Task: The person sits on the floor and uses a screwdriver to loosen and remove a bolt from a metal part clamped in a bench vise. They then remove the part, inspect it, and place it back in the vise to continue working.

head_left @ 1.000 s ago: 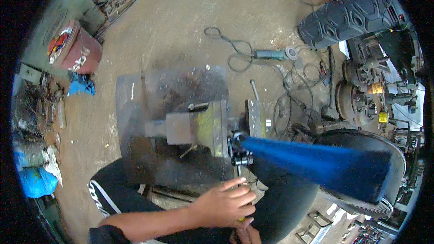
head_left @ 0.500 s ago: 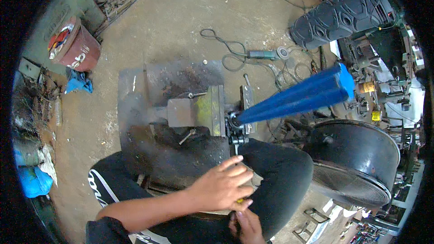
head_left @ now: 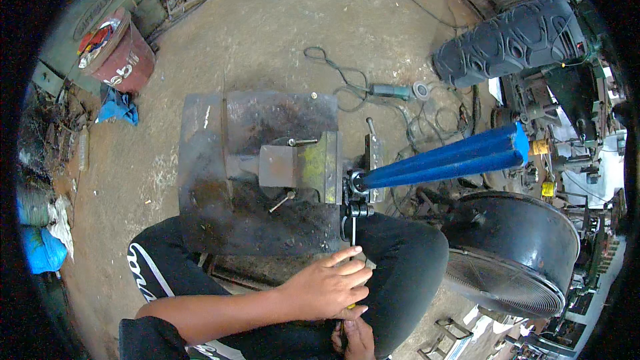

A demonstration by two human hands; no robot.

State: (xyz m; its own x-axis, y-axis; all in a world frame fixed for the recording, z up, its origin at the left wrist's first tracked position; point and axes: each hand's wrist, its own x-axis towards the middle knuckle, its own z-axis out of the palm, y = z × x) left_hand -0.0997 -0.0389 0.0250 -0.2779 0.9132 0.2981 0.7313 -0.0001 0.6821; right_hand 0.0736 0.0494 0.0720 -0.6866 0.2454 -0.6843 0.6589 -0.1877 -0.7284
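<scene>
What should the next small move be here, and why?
I'd probably try a slight twist of the slim tool with the left hand: that hand is wrapped around it, its metal shaft appears to reach the black fitting at the near end of the blue tube, and the right hand sits just below, seemingly placed to steady it.

Left grip [head_left: 328, 290] and right grip [head_left: 358, 340]: two grips in total
Thin-shafted tool [head_left: 353, 230]: one
Vise [head_left: 317, 168]: one
Blue column [head_left: 447, 159]: one
Dark bench [head_left: 200, 153]: one
Angle grinder [head_left: 392, 91]: one, having one disc [head_left: 420, 91]
Reddish bucket [head_left: 127, 65]: one
Drum-shaped fan [head_left: 517, 230]: one
Black moulded case [head_left: 510, 43]: one
Blue bundle [head_left: 44, 251]: one
Trousered legs [head_left: 407, 273]: two
Machine parts [head_left: 545, 103] at the right side: several, too crowded for exact counting
</scene>
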